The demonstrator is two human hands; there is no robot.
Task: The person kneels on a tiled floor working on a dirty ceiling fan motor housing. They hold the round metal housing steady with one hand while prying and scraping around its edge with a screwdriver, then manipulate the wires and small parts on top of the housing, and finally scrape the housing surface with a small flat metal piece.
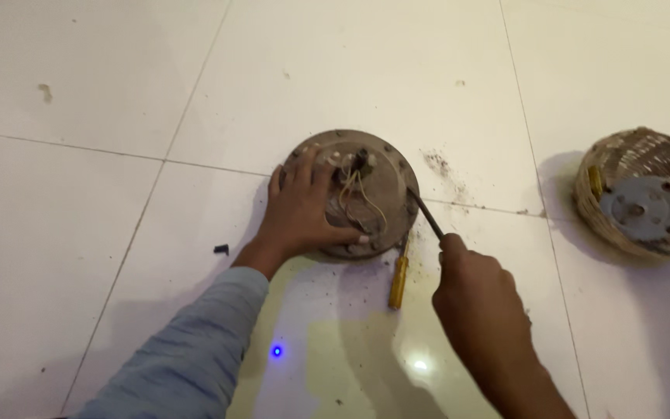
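Note:
A round, dirty brown motor housing [385, 167] lies flat on the white tiled floor, with pale wires [360, 198] sprouting from its centre. My left hand [302, 206] presses flat on its left side, fingers spread. My right hand [474, 291] grips a dark metal rod-like tool [426, 213] whose tip touches the housing's right rim. A yellow-handled screwdriver [398, 281] lies on the floor just below the housing, between my hands.
A woven basket [610, 233] at the right holds a grey round metal plate [647, 207] and a small yellow-handled tool. Dirt specks are scattered right of the housing. A small black piece [221, 249] lies at the left. Tile joints cross the floor.

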